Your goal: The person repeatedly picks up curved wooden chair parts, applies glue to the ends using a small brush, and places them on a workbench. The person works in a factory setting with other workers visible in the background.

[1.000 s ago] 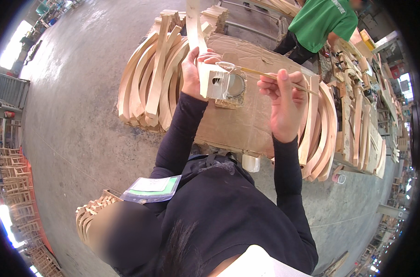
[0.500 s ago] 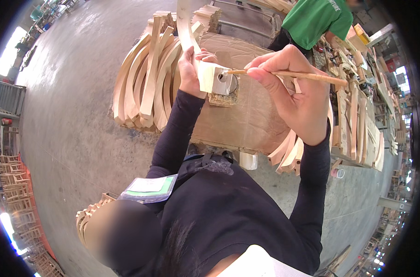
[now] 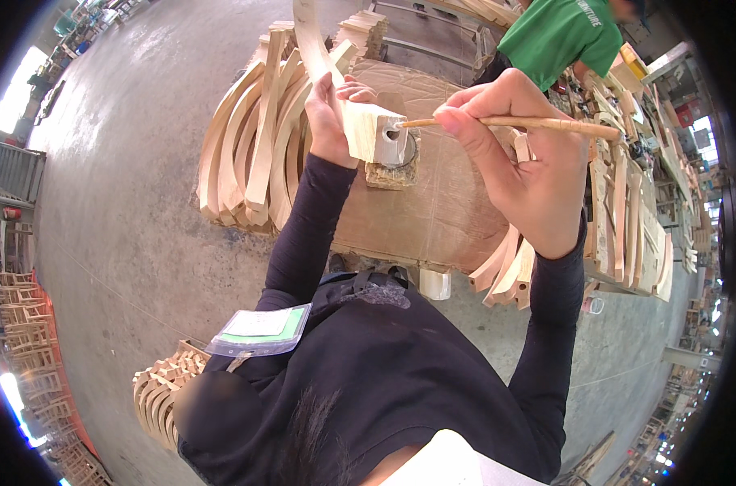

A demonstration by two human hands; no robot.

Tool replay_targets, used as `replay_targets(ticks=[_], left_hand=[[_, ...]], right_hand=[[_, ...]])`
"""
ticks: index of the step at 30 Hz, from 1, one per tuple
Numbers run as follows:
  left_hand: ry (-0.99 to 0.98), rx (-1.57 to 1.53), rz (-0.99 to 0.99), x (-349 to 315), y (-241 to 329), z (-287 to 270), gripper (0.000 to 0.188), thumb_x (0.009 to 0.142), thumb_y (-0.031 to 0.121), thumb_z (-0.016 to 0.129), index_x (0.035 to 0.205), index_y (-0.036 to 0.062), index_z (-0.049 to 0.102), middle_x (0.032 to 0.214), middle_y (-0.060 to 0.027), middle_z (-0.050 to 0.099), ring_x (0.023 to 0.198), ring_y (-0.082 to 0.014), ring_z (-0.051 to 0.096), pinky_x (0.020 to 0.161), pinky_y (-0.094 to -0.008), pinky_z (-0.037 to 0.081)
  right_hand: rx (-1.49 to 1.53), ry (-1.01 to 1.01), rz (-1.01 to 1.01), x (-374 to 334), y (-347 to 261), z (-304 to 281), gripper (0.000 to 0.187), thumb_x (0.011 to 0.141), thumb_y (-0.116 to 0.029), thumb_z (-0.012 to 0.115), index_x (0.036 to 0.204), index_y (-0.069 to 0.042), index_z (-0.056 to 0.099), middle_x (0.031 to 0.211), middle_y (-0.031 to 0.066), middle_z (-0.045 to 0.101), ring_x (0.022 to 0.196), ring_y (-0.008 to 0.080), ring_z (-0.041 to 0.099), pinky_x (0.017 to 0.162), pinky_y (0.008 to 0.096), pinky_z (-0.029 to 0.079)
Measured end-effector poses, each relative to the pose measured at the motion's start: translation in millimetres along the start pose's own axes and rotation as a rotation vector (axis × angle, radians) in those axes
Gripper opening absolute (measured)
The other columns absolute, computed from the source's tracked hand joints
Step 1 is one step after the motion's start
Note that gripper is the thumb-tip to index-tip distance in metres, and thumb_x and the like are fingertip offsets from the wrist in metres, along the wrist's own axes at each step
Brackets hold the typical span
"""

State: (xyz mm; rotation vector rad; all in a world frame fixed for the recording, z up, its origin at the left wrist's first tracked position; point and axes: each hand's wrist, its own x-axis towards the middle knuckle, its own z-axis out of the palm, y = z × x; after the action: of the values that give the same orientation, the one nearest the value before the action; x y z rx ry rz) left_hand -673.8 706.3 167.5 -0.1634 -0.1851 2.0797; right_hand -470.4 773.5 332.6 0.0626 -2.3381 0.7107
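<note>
My left hand [image 3: 331, 121] is closed around a curved, pale wooden furniture piece [image 3: 364, 134], whose square end with a round hole faces me. Between the thumb and fingers of my right hand [image 3: 522, 154] is a thin wooden stick [image 3: 558, 125]. Its narrow tip touches the end face by the hole, where a whitish smear shows. Just below that end sits a small block-like container [image 3: 394, 176] with a crusty, yellowish side; the held piece hides part of it.
A cardboard-covered table [image 3: 449, 202] lies under my hands. Curved wooden pieces [image 3: 251, 154] are stacked at its left, and more [image 3: 510, 271] lie at its right. A person in a green shirt [image 3: 558, 40] works at a cluttered bench at the far right. A white container [image 3: 435, 283] stands by the near edge.
My right hand has shifted slightly to the right with the stick, its tip still at the end face. The wooden piece has tilted a little, its far end moving left.
</note>
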Motion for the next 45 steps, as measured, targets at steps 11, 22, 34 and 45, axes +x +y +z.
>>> replay_targets(ticks=[11, 22, 34, 45], left_hand=[[-0.099, -0.149, -0.067, 3, 8, 11, 0.019, 0.089, 0.021, 0.055, 0.085, 0.0041, 0.048, 0.061, 0.0031, 0.046, 0.055, -0.0092, 0.045, 0.054, -0.0235, 0.043], [-0.138, -0.282, -0.006, 13, 13, 12, 0.015, 0.085, 0.014, 0.055, 0.083, 0.0024, 0.046, 0.059, -0.0019, 0.047, 0.053, -0.0127, 0.049, 0.055, -0.0252, 0.047], [-0.139, -0.283, 0.054, 8, 18, 18, 0.017, 0.085, 0.014, 0.055, 0.088, 0.0008, 0.043, 0.06, -0.0018, 0.047, 0.051, -0.0122, 0.049, 0.053, -0.0247, 0.047], [-0.158, -0.228, 0.042, 10, 16, 13, 0.015, 0.086, 0.014, 0.054, 0.085, 0.0021, 0.044, 0.059, -0.0028, 0.048, 0.054, -0.0132, 0.05, 0.056, -0.0261, 0.048]], right_hand=[[0.357, 0.312, 0.175, -35, 10, 24, 0.021, 0.082, -0.001, 0.073, 0.073, -0.003, 0.054, 0.081, 0.0131, 0.07, 0.071, 0.0131, 0.068, 0.058, 0.0218, 0.051], [0.646, 0.584, 0.145, -89, 24, 109, 0.024, 0.081, 0.01, 0.069, 0.087, -0.003, 0.05, 0.104, 0.0235, 0.067, 0.092, 0.0269, 0.07, 0.08, 0.0336, 0.058], [0.546, 0.532, 0.039, -106, 33, 114, 0.028, 0.077, 0.013, 0.071, 0.088, -0.004, 0.051, 0.105, 0.0226, 0.068, 0.093, 0.029, 0.07, 0.079, 0.0357, 0.059], [0.478, 0.461, -0.005, -99, 34, 116, 0.028, 0.077, 0.007, 0.075, 0.087, -0.005, 0.052, 0.1, 0.0207, 0.07, 0.09, 0.0253, 0.071, 0.075, 0.0322, 0.059]])
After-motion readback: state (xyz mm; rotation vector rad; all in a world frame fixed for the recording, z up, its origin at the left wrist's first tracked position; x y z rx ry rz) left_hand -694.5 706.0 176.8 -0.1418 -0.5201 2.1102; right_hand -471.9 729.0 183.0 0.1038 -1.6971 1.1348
